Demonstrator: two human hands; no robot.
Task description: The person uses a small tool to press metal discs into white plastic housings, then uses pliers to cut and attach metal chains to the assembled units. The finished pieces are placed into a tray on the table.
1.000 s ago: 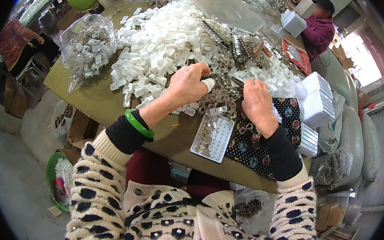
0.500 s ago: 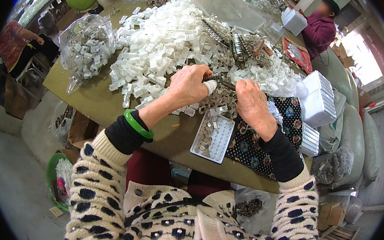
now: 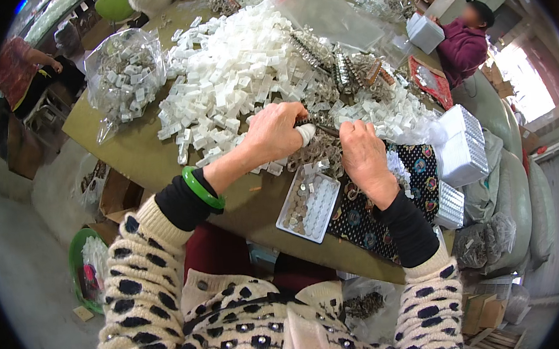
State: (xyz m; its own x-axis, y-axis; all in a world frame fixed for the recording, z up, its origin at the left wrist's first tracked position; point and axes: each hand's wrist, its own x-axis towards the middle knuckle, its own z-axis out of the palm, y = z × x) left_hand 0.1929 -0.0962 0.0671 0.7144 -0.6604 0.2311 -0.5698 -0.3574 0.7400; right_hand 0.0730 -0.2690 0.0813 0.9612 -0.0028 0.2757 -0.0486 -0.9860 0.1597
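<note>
My left hand (image 3: pixel 274 132), a white wrap on one finger, is closed on a dark ribbed strip (image 3: pixel 316 121) of small metal pieces. Fingers of my right hand (image 3: pixel 364 157) pinch a thin dark stick-like tool (image 3: pixel 330 131), its far end against or close to the strip; its kind is not clear. Below both hands lies a heap of small metal rings (image 3: pixel 324 149). Nearer me is a white pocketed tray (image 3: pixel 326 205) partly filled with small round discs (image 3: pixel 300 207). A large pile of clear plastic blocks (image 3: pixel 230 66) spreads beyond my hands.
More ribbed strips (image 3: pixel 345 72) lie on the pile near a flat plastic bag (image 3: pixel 325 14). A clear bag of parts (image 3: pixel 126 75) stands at left. Stacked white trays (image 3: pixel 461 145) and a patterned dark cloth (image 3: pixel 367 223) are at right. Another person (image 3: pixel 464 45) holds a box.
Both my hands have shifted slightly downward and remain close together at the strip. A hand has come into view at the table's far edge.
</note>
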